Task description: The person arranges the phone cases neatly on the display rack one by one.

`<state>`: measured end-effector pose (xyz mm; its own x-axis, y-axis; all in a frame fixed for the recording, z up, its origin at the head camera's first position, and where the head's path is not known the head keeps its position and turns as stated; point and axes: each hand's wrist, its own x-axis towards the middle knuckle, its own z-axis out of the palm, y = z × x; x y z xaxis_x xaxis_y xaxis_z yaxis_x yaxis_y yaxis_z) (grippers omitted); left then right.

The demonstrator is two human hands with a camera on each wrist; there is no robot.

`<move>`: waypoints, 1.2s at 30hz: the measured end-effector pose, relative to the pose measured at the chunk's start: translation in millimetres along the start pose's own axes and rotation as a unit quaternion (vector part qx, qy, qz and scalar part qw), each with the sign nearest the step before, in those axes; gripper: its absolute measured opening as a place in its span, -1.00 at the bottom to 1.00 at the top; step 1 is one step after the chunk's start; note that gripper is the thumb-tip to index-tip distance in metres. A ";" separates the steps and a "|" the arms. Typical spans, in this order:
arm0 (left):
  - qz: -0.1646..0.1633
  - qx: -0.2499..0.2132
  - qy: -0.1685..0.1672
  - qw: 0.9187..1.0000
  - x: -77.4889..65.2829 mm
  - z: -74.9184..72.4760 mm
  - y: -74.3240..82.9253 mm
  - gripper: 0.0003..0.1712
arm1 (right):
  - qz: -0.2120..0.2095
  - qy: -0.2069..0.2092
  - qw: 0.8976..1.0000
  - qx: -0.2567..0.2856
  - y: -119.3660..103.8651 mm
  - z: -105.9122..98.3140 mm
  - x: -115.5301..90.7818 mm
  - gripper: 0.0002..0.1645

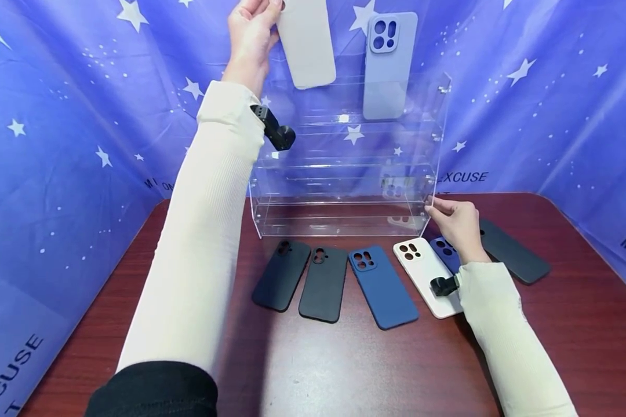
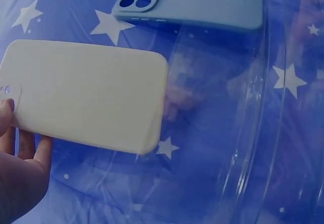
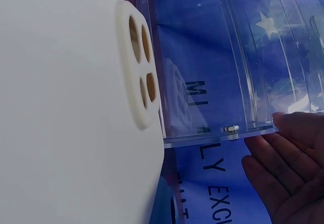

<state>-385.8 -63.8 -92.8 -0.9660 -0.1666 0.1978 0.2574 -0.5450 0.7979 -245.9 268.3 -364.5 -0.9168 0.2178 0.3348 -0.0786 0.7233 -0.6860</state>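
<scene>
At the top of the head view, my left hand point(image 1: 251, 35) grips a white phone case point(image 1: 308, 46) by its camera end, over the upper part of a clear acrylic display rack point(image 1: 344, 217). In the left wrist view, the thumb lies by the case's point(image 2: 91, 92) camera cutout and the fingers are at its lower edge. A pale blue phone case point(image 1: 388, 75) leans upright on the rack's top tier, to the right. Low down, my right hand point(image 1: 458, 225) holds the rack's right side panel point(image 3: 217, 137), thumb at its edge and fingers along the outside.
On the dark red table point(image 1: 344, 370) before the rack lie two black phone cases point(image 1: 281, 278) point(image 1: 323, 286), a blue one point(image 1: 386, 289) and a white one point(image 1: 430, 278). A navy case point(image 1: 445, 252) and a dark case point(image 1: 516, 252) lie near the right hand. A starry blue curtain point(image 1: 83, 145) hangs behind.
</scene>
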 end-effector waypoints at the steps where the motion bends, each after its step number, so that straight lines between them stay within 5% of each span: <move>1: -0.003 0.004 0.000 1.000 -0.3 -0.7 -1.0 -0.69 | 0.000 0.000 1.000 0.001 -0.5 -0.2 -0.1 -0.60; 11: -0.030 0.077 0.021 0.996 0.7 -16.3 -13.1 -0.61 | 0.002 0.000 1.000 0.005 -4.4 0.3 -1.6 -0.62; 27: -0.037 0.203 0.036 0.978 -0.1 -14.4 -33.9 -0.64 | -0.013 0.005 1.000 0.018 -2.4 2.0 -2.7 -0.64; 29: -0.033 0.230 0.041 0.972 0.5 -14.7 -34.5 -0.64 | -0.015 0.007 1.000 0.015 -2.3 1.7 -2.6 -0.64; 36: -0.004 0.358 0.054 0.932 -0.8 -21.0 -36.3 -0.62 | -0.017 0.008 1.000 0.011 -1.1 1.8 -3.4 -0.63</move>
<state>-393.8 -61.2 -133.9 -0.9499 -0.2675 0.1617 0.1293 0.1348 0.9824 -243.4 265.5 -366.1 -0.9069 0.2051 0.3681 -0.1177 0.7156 -0.6885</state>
